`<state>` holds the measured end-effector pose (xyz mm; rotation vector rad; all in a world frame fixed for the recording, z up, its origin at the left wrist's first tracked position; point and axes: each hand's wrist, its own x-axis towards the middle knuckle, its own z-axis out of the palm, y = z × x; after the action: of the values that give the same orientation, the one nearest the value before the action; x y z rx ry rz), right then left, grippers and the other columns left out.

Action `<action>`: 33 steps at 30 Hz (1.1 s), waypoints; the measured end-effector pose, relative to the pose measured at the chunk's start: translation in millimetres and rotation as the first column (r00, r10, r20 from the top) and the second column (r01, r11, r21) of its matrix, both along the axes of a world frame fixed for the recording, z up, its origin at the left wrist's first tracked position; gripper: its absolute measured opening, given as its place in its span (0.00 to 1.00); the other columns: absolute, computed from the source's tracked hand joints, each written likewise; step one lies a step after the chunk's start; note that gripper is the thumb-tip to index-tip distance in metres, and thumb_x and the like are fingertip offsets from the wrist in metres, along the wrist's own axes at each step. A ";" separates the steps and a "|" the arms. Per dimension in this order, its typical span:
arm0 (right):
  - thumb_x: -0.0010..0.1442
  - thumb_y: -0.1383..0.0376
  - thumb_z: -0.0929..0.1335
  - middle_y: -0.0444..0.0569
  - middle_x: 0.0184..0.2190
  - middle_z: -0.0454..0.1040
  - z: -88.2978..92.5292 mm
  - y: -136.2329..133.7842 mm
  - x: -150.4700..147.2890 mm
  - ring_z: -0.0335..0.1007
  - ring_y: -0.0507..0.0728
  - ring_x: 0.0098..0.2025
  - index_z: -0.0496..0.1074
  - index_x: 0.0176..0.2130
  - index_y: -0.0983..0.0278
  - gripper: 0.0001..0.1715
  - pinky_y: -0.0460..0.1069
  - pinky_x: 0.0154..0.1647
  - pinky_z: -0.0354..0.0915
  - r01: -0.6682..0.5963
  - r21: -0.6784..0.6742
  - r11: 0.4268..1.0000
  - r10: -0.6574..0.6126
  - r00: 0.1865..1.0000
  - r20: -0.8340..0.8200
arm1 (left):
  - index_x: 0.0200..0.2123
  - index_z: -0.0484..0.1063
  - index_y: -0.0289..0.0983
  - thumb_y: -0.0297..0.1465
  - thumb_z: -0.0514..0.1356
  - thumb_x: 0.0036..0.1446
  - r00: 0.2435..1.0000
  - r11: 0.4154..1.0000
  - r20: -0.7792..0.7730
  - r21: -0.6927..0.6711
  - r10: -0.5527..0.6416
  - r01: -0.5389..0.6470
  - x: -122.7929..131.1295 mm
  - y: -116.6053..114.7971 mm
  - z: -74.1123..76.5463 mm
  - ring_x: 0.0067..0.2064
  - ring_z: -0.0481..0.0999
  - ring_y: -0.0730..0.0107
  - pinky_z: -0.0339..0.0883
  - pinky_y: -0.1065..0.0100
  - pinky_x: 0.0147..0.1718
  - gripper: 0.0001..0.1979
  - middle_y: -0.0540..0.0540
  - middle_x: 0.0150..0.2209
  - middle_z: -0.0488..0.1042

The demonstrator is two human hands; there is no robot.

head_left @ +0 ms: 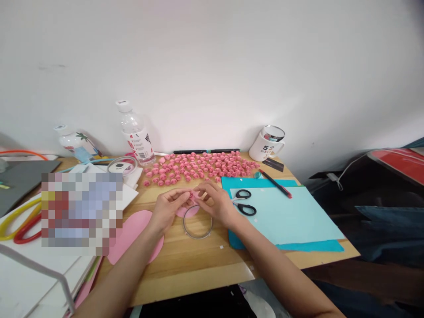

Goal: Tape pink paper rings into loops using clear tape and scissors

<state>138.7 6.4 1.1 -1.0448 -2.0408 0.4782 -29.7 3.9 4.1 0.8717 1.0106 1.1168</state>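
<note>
My left hand point(168, 206) pinches a small pink paper rose point(191, 195) that is partly rolled. My right hand point(217, 204) is closed on the other side of it, with fingertips at the paper. A loose pink part of the paper point(186, 212) hangs below the fingers. Just under my hands, a clear ring point(198, 238), probably a tape roll, lies on the wooden table point(175, 269). Behind them many finished pink paper roses point(202, 167) are spread out. Pink paper rounds point(132, 229) lie partly beneath my left forearm.
Black-handled scissors point(247, 209) and a black-and-red pen point(276, 184) lie on pale blue sheets point(291, 216) at right. A white mug point(265, 145) and a water bottle point(137, 137) stand by the wall. Papers point(29, 269) and yellow-handled scissors point(9, 221) are at left.
</note>
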 end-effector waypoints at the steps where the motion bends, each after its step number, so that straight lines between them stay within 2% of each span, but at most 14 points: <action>1: 0.57 0.69 0.64 0.50 0.40 0.69 4.8 1.3 4.2 0.69 0.51 0.35 0.67 0.41 0.63 0.10 0.45 0.31 0.66 0.028 0.025 0.999 -0.029 0.999 0.040 | 0.30 0.77 0.33 0.31 0.68 0.42 0.999 1.000 0.040 -0.010 0.008 -0.008 -0.5 0.6 0.2 0.29 0.76 0.71 0.69 0.70 0.33 0.10 0.46 0.27 0.78; 4: 0.57 0.73 0.62 0.51 0.41 0.71 22.8 3.4 24.6 0.69 0.55 0.40 0.69 0.40 0.63 0.11 0.47 0.35 0.65 0.153 0.060 0.986 -0.164 0.950 0.267 | 0.30 0.77 0.33 0.29 0.69 0.40 0.990 0.998 0.137 -0.057 0.034 -0.026 -1.4 1.8 2.3 0.30 0.77 0.69 0.70 0.67 0.34 0.11 0.45 0.28 0.78; 8: 0.53 0.79 0.60 0.53 0.39 0.72 38.3 -5.4 62.6 0.68 0.59 0.42 0.70 0.41 0.66 0.19 0.49 0.36 0.61 0.332 0.013 0.943 -0.263 0.723 0.639 | 0.28 0.77 0.31 0.29 0.70 0.38 0.983 0.994 0.166 -0.087 0.076 -0.062 -1.9 1.4 7.4 0.32 0.77 0.66 0.71 0.65 0.34 0.10 0.43 0.28 0.78; 10: 0.50 0.81 0.60 0.55 0.40 0.71 35.7 -14.6 80.1 0.67 0.61 0.43 0.70 0.42 0.66 0.22 0.49 0.36 0.59 0.371 -0.011 0.929 -0.233 0.607 0.760 | 0.27 0.77 0.30 0.29 0.70 0.38 0.982 0.994 0.163 -0.082 0.090 -0.077 -2.2 0.8 9.8 0.32 0.77 0.66 0.71 0.65 0.35 0.10 0.43 0.28 0.78; 12: 0.50 0.81 0.59 0.55 0.41 0.70 27.1 -23.7 93.6 0.68 0.60 0.40 0.69 0.44 0.65 0.24 0.49 0.34 0.58 0.403 -0.031 0.915 -0.206 0.531 0.822 | 0.28 0.77 0.30 0.29 0.69 0.39 0.981 0.994 0.170 -0.081 0.090 -0.078 -2.7 0.2 11.6 0.32 0.77 0.65 0.71 0.64 0.35 0.11 0.43 0.29 0.78; 16: 0.48 0.82 0.57 0.54 0.40 0.70 7.9 -31.4 107.0 0.67 0.59 0.37 0.66 0.48 0.63 0.30 0.49 0.32 0.57 0.367 0.045 0.929 -0.240 0.509 0.827 | 0.31 0.76 0.33 0.28 0.69 0.40 0.975 0.995 0.215 -0.084 0.064 -0.047 -3.4 -0.2 13.1 0.31 0.77 0.65 0.70 0.62 0.35 0.12 0.45 0.29 0.78; 19: 0.49 0.82 0.58 0.53 0.39 0.71 1.3 -29.0 108.7 0.66 0.60 0.39 0.66 0.49 0.63 0.30 0.51 0.35 0.59 0.275 0.138 0.952 -0.272 0.540 0.796 | 0.29 0.76 0.32 0.27 0.68 0.41 0.975 0.997 0.217 -0.068 0.045 -0.030 -4.2 0.9 11.7 0.32 0.76 0.68 0.70 0.66 0.34 0.09 0.45 0.29 0.78; 22: 0.49 0.81 0.58 0.53 0.41 0.72 -0.1 -26.4 108.5 0.65 0.60 0.41 0.65 0.49 0.62 0.30 0.51 0.35 0.61 0.209 0.163 0.964 -0.256 0.576 0.777 | 0.27 0.76 0.32 0.25 0.67 0.42 0.974 0.997 0.222 -0.074 0.042 -0.026 -6.3 2.5 9.6 0.32 0.75 0.72 0.68 0.72 0.33 0.05 0.46 0.28 0.77; 25: 0.49 0.81 0.58 0.54 0.40 0.72 1.4 -25.7 110.7 0.68 0.59 0.38 0.64 0.51 0.62 0.32 0.48 0.29 0.60 0.242 0.127 0.962 -0.246 0.561 0.790 | 0.27 0.76 0.32 0.25 0.67 0.43 0.964 0.995 0.266 -0.102 0.032 -0.005 -8.9 2.8 9.6 0.32 0.75 0.73 0.68 0.73 0.33 0.05 0.46 0.29 0.77; 27: 0.50 0.79 0.58 0.55 0.39 0.71 4.4 -25.9 113.6 0.69 0.58 0.35 0.63 0.53 0.62 0.32 0.47 0.26 0.60 0.286 0.100 0.953 -0.256 0.584 0.770 | 0.28 0.76 0.32 0.25 0.66 0.43 0.955 0.994 0.294 -0.109 0.022 0.011 -10.0 2.2 10.8 0.33 0.75 0.72 0.69 0.72 0.35 0.05 0.46 0.30 0.77; 28: 0.52 0.78 0.58 0.55 0.40 0.70 6.6 -26.3 114.8 0.69 0.57 0.33 0.62 0.54 0.62 0.31 0.48 0.25 0.61 0.311 0.078 0.947 -0.266 0.624 0.734 | 0.29 0.75 0.33 0.25 0.66 0.44 0.953 0.994 0.303 -0.109 0.018 0.016 -10.1 1.9 11.4 0.34 0.76 0.72 0.69 0.71 0.35 0.06 0.46 0.30 0.77; 30: 0.55 0.73 0.59 0.55 0.44 0.67 12.1 -27.7 115.1 0.69 0.54 0.29 0.62 0.54 0.60 0.27 0.49 0.26 0.64 0.351 -0.022 0.936 -0.276 0.771 0.574 | 0.31 0.75 0.33 0.25 0.66 0.44 0.951 0.994 0.308 -0.105 0.015 0.018 -9.9 1.3 12.4 0.35 0.76 0.71 0.69 0.70 0.36 0.07 0.47 0.30 0.77; 32: 0.58 0.68 0.60 0.54 0.46 0.65 18.1 -30.5 110.4 0.70 0.52 0.27 0.61 0.55 0.58 0.25 0.51 0.28 0.68 0.324 -0.222 0.920 -0.264 0.929 0.261 | 0.33 0.75 0.34 0.26 0.66 0.45 0.954 0.995 0.300 -0.098 0.013 0.017 -9.4 1.1 12.9 0.35 0.77 0.69 0.69 0.69 0.37 0.09 0.47 0.31 0.77; 33: 0.58 0.66 0.61 0.54 0.46 0.65 20.8 -32.6 105.8 0.71 0.52 0.28 0.60 0.56 0.57 0.25 0.51 0.29 0.69 0.258 -0.338 0.905 -0.251 0.966 0.063 | 0.33 0.75 0.34 0.26 0.66 0.45 0.955 0.995 0.295 -0.095 0.011 0.018 -9.1 1.0 13.0 0.35 0.77 0.68 0.69 0.68 0.37 0.09 0.47 0.31 0.77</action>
<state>244.5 -26.3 21.9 -1.5080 -1.8360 0.7055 -38.8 4.9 17.1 0.6060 0.8066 1.1463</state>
